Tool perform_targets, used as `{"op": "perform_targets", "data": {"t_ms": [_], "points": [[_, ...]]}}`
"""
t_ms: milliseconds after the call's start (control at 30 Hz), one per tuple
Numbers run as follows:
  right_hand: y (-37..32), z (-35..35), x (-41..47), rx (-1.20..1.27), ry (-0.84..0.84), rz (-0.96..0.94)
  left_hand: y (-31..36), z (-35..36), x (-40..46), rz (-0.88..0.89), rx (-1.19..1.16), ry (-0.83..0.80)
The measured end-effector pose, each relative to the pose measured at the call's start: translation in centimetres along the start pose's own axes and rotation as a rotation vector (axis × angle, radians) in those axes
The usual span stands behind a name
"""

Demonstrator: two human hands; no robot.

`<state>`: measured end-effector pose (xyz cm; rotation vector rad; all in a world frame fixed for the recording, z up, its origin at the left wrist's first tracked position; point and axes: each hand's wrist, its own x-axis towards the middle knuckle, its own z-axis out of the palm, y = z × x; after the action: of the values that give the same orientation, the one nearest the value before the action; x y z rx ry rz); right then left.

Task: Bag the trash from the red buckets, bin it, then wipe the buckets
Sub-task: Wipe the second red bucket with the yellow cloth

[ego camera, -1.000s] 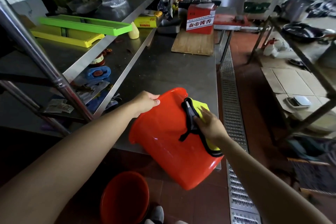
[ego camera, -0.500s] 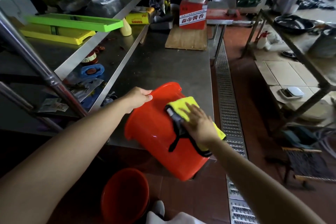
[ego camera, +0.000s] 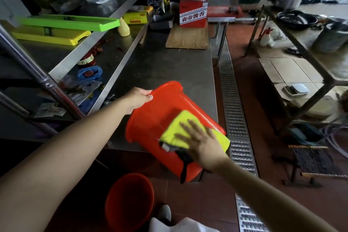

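A red bucket [ego camera: 150, 118] lies tilted on its side at the near edge of the steel counter [ego camera: 160, 66], its bottom hanging over the floor toward me. My left hand [ego camera: 138, 98] grips its rim at the far left. My right hand [ego camera: 199, 141] presses a yellow cloth [ego camera: 177, 128] with black trim flat against the bucket's outer wall, fingers spread and straight. A second red bucket [ego camera: 130, 201] stands upright on the floor below, next to my shoe.
A wooden board [ego camera: 188, 37] with a red carton [ego camera: 194, 12] sits at the counter's far end. Shelves on the left hold green and yellow trays [ego camera: 69, 22] and clutter. A metal floor drain grate [ego camera: 233, 111] runs along the right of the counter; racks stand further right.
My right hand has slid the yellow cloth across the bucket's wall, and the cloth now lies flatter and more spread. The left hand keeps its grip on the rim.
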<state>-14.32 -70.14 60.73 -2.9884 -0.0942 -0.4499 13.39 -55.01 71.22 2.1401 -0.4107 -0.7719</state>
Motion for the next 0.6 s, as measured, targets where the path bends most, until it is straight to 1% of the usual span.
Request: {"op": "perform_targets", "data": {"t_ms": [33, 100, 133, 167, 200, 233, 267, 333, 400, 433, 500, 600], "points": [[1.7, -0.7, 0.4, 0.129, 0.005, 0.184, 0.0, 0.0, -0.1, 0.001, -0.002, 0.001], [5.5, -2.0, 0.8, 0.44, 0.009, 0.627, 0.0, 0.2, -0.2, -0.002, 0.018, 0.015], [6.9, -2.4, 0.7, 0.576, 0.004, 0.794, 0.1, 0.2, -0.3, -0.004, 0.023, 0.025], [7.4, -2.6, 0.5, 0.647, -0.007, 0.866, 0.1, 0.3, -0.4, -0.003, 0.022, 0.033], [7.1, -2.6, 0.3, 0.643, -0.01, 0.859, 0.1, 0.4, -0.4, -0.002, 0.02, 0.037], [6.4, -2.2, 0.0, 0.563, 0.006, 0.804, 0.1, 0.5, -0.4, -0.001, 0.014, 0.041], [5.1, -1.6, -0.4, 0.43, 0.034, 0.712, 0.1, 0.5, -0.4, -0.001, 0.003, 0.045], [1.4, -0.3, -1.9, 0.147, 0.086, 0.457, -0.1, 0.4, -0.5, -0.008, -0.014, 0.047], [-1.0, 1.0, -4.3, -0.036, 0.066, 0.219, -0.1, 0.3, -0.7, -0.025, -0.029, 0.031], [-1.6, 1.4, -5.4, -0.101, 0.043, 0.137, -0.1, 0.2, -0.8, -0.034, -0.038, 0.018], [-2.1, 1.6, -6.5, -0.175, 0.026, 0.069, -0.1, 0.0, -0.9, -0.042, -0.045, -0.005], [-2.9, 1.3, -4.3, -0.234, -0.011, 0.052, -0.2, -0.5, -0.8, -0.04, -0.074, -0.059]]}}
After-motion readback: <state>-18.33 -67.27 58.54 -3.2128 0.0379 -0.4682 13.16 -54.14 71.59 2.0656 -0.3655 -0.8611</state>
